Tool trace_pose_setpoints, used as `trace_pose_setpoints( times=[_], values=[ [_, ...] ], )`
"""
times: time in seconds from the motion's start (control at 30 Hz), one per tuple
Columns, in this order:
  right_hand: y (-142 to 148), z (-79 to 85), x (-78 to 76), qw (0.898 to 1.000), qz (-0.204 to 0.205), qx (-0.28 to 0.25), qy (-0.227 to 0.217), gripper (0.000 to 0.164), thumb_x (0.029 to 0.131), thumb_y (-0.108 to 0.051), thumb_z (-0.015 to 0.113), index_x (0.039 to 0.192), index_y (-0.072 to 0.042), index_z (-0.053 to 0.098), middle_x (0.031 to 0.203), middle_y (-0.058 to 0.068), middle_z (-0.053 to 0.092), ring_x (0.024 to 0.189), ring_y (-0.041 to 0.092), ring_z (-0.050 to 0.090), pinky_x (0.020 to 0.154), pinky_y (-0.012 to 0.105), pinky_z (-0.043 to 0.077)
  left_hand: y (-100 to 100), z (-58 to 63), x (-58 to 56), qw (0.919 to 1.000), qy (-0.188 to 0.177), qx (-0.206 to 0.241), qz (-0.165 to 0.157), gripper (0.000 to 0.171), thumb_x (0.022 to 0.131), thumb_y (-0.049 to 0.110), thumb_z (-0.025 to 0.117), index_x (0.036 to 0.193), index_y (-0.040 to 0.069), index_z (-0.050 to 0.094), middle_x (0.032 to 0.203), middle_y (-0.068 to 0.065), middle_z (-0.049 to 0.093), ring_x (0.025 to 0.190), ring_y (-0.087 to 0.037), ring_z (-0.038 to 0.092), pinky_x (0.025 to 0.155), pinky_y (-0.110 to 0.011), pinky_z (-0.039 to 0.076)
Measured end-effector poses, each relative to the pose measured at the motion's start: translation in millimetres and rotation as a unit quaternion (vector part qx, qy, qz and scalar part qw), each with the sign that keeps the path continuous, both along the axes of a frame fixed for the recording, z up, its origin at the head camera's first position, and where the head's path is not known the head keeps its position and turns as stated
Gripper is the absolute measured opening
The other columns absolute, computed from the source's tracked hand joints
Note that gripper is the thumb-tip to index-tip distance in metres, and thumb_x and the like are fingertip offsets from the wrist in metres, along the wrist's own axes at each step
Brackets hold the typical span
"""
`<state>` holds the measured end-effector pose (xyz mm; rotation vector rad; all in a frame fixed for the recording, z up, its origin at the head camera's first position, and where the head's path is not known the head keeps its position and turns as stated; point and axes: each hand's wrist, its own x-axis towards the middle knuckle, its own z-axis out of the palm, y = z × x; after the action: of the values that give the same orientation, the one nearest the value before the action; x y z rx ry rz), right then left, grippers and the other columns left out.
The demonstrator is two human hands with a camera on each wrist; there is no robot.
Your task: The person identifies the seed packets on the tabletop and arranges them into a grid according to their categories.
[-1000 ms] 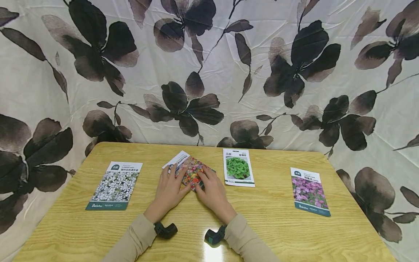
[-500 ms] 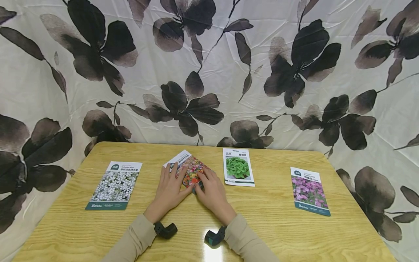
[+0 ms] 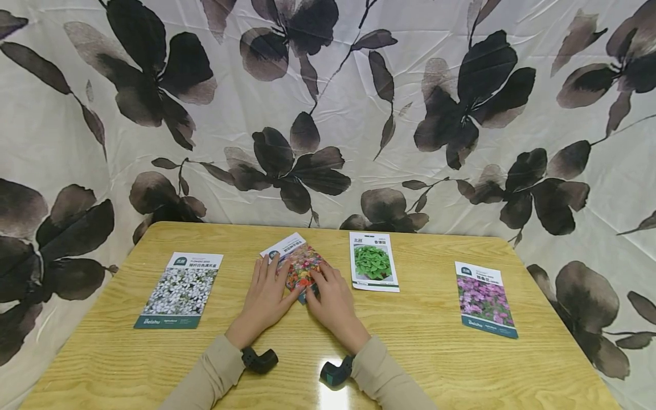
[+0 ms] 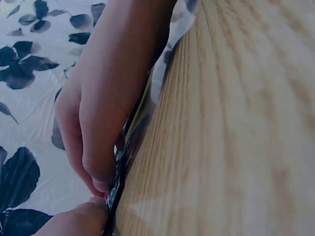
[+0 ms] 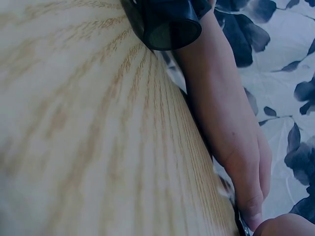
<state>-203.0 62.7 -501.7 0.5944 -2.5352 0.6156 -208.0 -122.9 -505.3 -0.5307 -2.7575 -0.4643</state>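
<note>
Touching multicoloured seed packet (image 3: 302, 266) by hand, with left grip (image 3: 265, 297) and right grip (image 3: 332, 293) both spread | lying askew beneath, on worktop (image 3: 415, 347), between white-flower packet (image 3: 179, 291) and green-leaf packet (image 3: 373, 262), closer to latter | with purple-flower packet (image 3: 486, 299) well off to right

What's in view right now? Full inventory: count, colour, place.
mixed-flower packet: 1, white top with multicolour print, mid-table under both hands
white-flower packet: 1, white and green, table's left
green-leaf packet: 1, white with green, right of the mixed-flower packet, apart
purple-flower packet: 1, white, pink-purple and dark teal, table's right
table: 1, yellowish wood, under the packets
floral cloth: 1, off-white with dark flowers, behind the table
wrist cameras: 2, mostly black, one per wrist
sleeves: 2, beige, forearms
left hand: 1, bare, on mixed-flower packet's left
right hand: 1, bare, on its right
</note>
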Motion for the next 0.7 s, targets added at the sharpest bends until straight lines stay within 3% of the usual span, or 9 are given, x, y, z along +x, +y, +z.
trace_pose_setpoints(
  times=[0.47,0.7],
  values=[
    [-1.6,0.4,1.8,0.999,-0.014,0.007,0.032,0.031,0.086,-0.020,0.070,0.113,-0.005,0.073,0.118,0.016,0.065,0.095,0.029,0.059,0.077,0.040,0.050,0.1,-0.8,-1.4,0.9995,-0.006,0.003,-0.030,0.062,0.102,0.038,0.054,0.142,-0.008,0.048,0.150,-0.031,0.036,0.144,-0.044,0.026,0.119,-0.052,0.015],
    [-0.7,-1.4,1.0,0.999,-0.007,0.013,0.037,0.032,0.086,-0.023,0.070,0.113,-0.005,0.073,0.114,0.015,0.065,0.093,0.029,0.057,0.077,0.040,0.049,1.0,-1.1,-2.0,0.9980,0.029,-0.002,-0.057,0.051,0.101,0.026,0.057,0.137,-0.010,0.053,0.146,-0.031,0.043,0.139,-0.045,0.036,0.115,-0.055,0.025]
  ],
)
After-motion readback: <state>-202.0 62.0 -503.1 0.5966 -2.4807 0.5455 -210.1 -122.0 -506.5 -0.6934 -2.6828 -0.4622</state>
